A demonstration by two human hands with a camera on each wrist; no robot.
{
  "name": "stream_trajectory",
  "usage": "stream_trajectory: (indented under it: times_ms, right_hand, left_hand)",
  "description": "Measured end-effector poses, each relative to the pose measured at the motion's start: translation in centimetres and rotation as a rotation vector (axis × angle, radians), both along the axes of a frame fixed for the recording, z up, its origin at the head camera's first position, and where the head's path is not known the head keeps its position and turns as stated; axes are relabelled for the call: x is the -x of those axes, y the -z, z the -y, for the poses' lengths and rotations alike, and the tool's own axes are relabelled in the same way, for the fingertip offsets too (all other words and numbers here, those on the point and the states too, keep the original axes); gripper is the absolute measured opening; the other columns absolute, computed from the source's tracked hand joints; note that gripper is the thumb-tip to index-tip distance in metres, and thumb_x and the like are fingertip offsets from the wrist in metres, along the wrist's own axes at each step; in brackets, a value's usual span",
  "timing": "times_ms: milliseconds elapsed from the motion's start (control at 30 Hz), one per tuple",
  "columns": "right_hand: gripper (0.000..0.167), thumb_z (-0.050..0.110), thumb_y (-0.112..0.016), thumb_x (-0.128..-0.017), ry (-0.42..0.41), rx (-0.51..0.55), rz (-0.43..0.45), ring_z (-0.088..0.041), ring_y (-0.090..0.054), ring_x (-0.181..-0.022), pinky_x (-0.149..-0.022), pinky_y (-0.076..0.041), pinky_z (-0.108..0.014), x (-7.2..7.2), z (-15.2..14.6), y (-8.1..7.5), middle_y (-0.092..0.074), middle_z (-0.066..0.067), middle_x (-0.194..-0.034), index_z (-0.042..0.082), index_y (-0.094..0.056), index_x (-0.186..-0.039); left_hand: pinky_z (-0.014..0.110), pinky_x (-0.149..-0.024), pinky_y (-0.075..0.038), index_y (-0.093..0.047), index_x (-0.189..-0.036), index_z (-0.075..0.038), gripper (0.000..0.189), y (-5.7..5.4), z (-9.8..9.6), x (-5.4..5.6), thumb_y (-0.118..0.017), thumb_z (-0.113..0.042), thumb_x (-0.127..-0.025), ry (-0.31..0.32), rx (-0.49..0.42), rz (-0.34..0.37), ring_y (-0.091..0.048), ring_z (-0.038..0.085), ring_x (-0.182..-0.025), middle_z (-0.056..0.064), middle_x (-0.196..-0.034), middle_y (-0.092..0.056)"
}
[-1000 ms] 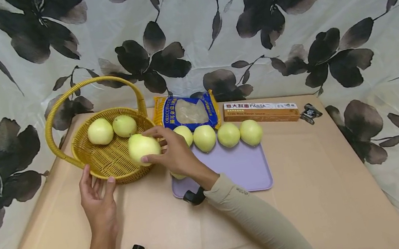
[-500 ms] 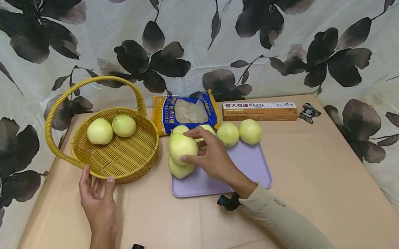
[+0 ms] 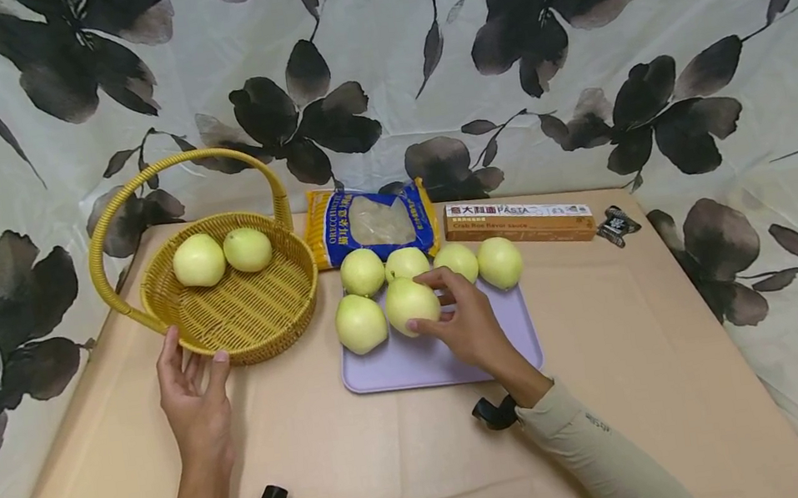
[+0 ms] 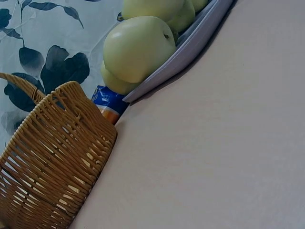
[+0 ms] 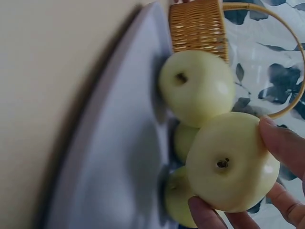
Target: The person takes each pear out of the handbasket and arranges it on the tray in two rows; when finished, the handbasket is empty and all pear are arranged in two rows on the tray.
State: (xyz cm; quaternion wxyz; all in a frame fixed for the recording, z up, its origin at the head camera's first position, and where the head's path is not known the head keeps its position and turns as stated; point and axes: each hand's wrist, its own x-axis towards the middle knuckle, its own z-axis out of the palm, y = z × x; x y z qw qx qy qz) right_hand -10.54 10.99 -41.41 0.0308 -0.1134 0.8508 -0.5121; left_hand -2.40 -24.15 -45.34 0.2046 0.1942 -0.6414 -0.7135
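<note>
In the head view my right hand (image 3: 467, 323) pinches a pale yellow-green pear (image 3: 411, 306) between thumb and fingers, over the lilac tray (image 3: 415, 373). Its dimpled end faces the right wrist camera, with fingertips (image 5: 276, 138) around it. One pear (image 3: 361, 324) sits just left of it on the tray, and several more line the tray's back edge. At the left stands a yellow wicker basket (image 3: 257, 322) with a tall handle; two pears (image 3: 199, 260) lie inside. My left hand (image 3: 197, 402) touches the basket's front rim, thumb and fingers spread.
Behind the tray lies a blue and yellow pasta bag (image 3: 373, 223). A brown and white pasta box (image 3: 520, 222) and a small black packet (image 3: 619, 226) lie farther right. A floral cloth (image 3: 389, 57) hangs behind the table.
My right hand has carried the pear rightward from over the basket's right side to the tray, beside the front-left pear. My left hand has stayed at the basket rim.
</note>
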Motion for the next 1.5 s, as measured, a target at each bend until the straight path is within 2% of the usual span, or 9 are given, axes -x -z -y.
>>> stream_trajectory:
  times_ms: [233, 433, 667, 833, 933, 1167, 1300, 1433, 1500]
  right_hand:
    - [0.059, 0.016, -0.092, -0.085, 0.006, -0.029, 0.012, -0.033, -0.070, -0.113, -0.092, -0.063, -0.050, 0.0, 0.0, 1.5, -0.065, -0.009, -0.138, 0.019, -0.063, -0.136]
    - [0.058, 0.017, -0.093, -0.084, -0.005, -0.044, -0.013, -0.032, -0.073, -0.109, -0.088, -0.064, -0.043, 0.0, 0.3, 2.1, -0.066, -0.011, -0.134, 0.019, -0.064, -0.135]
    - [0.062, 0.020, -0.093, -0.084, 0.011, -0.120, -0.039, -0.031, -0.069, -0.120, -0.099, -0.061, -0.044, -0.1, 0.6, 1.7, -0.064, -0.010, -0.136, 0.020, -0.064, -0.139]
    - [0.063, 0.025, -0.093, -0.084, 0.058, -0.171, -0.134, -0.035, -0.065, -0.121, -0.099, -0.056, -0.048, 0.1, 1.4, 0.4, -0.065, -0.015, -0.130, 0.020, -0.064, -0.141]
    - [0.066, 0.026, -0.093, -0.084, 0.035, -0.141, -0.195, -0.037, -0.062, -0.123, -0.098, -0.053, -0.050, 0.3, 2.6, -0.7, -0.065, -0.016, -0.133, 0.019, -0.064, -0.142]
    - [0.070, 0.029, -0.093, -0.084, -0.093, -0.082, -0.266, -0.035, -0.060, -0.129, -0.106, -0.052, -0.051, 0.7, 7.2, -2.5, -0.064, -0.014, -0.140, 0.019, -0.061, -0.145]
    - [0.071, 0.030, -0.094, -0.084, -0.156, -0.057, -0.289, -0.030, -0.061, -0.129, -0.105, -0.053, -0.045, 1.2, 10.2, -3.0, -0.063, -0.008, -0.143, 0.018, -0.061, -0.146]
    - [0.073, 0.033, -0.093, -0.083, -0.181, -0.054, -0.309, -0.024, -0.062, -0.124, -0.099, -0.055, -0.037, 1.9, 13.2, -3.2, -0.065, -0.004, -0.138, 0.021, -0.060, -0.147]
    - [0.073, 0.034, -0.093, -0.084, -0.191, -0.054, -0.315, -0.021, -0.062, -0.125, -0.102, -0.054, -0.034, 2.4, 14.5, -3.1, -0.065, -0.004, -0.139, 0.021, -0.059, -0.148]
  left_hand:
    - [0.019, -0.118, -0.044, -0.026, -0.168, -0.032, 0.079, 0.0, 0.0, 0.0, -0.066, -0.007, -0.104, -0.001, -0.010, 0.009, -0.023, 0.027, -0.162, -0.001, -0.178, -0.017]
    - [0.016, -0.115, -0.046, -0.027, -0.168, -0.031, 0.079, 0.2, 0.0, 0.0, -0.067, -0.007, -0.104, 0.001, -0.020, -0.006, -0.024, 0.027, -0.161, 0.000, -0.177, -0.018]
    - [0.016, -0.116, -0.045, -0.026, -0.168, -0.030, 0.079, 0.2, 0.0, 0.0, -0.066, -0.006, -0.104, 0.012, -0.027, -0.024, -0.022, 0.027, -0.162, 0.002, -0.177, -0.018]
    - [0.018, -0.118, -0.044, -0.026, -0.168, -0.031, 0.079, 0.1, 0.0, 0.1, -0.066, -0.007, -0.104, 0.014, -0.019, -0.015, -0.022, 0.026, -0.162, 0.000, -0.177, -0.018]
    - [0.018, -0.118, -0.045, -0.026, -0.168, -0.031, 0.079, 0.0, 0.0, 0.1, -0.066, -0.007, -0.104, 0.010, -0.021, -0.009, -0.021, 0.026, -0.163, 0.000, -0.178, -0.017]
    - [0.017, -0.117, -0.045, -0.026, -0.168, -0.031, 0.080, 0.1, 0.1, -0.1, -0.066, -0.005, -0.104, -0.003, -0.019, -0.005, -0.021, 0.026, -0.164, 0.000, -0.178, -0.017]
    - [0.015, -0.115, -0.046, -0.027, -0.168, -0.031, 0.079, 0.2, 0.1, -0.1, -0.066, -0.006, -0.104, -0.005, -0.017, -0.003, -0.022, 0.026, -0.163, -0.001, -0.178, -0.018]
    - [0.013, -0.112, -0.048, -0.027, -0.167, -0.032, 0.079, 0.2, 0.1, 0.1, -0.067, -0.005, -0.104, -0.002, -0.006, -0.005, -0.023, 0.027, -0.163, -0.002, -0.177, -0.018]
    - [0.013, -0.111, -0.048, -0.027, -0.168, -0.032, 0.079, 0.2, 0.2, 0.1, -0.066, -0.006, -0.104, -0.001, 0.001, -0.003, -0.023, 0.027, -0.163, -0.002, -0.177, -0.018]
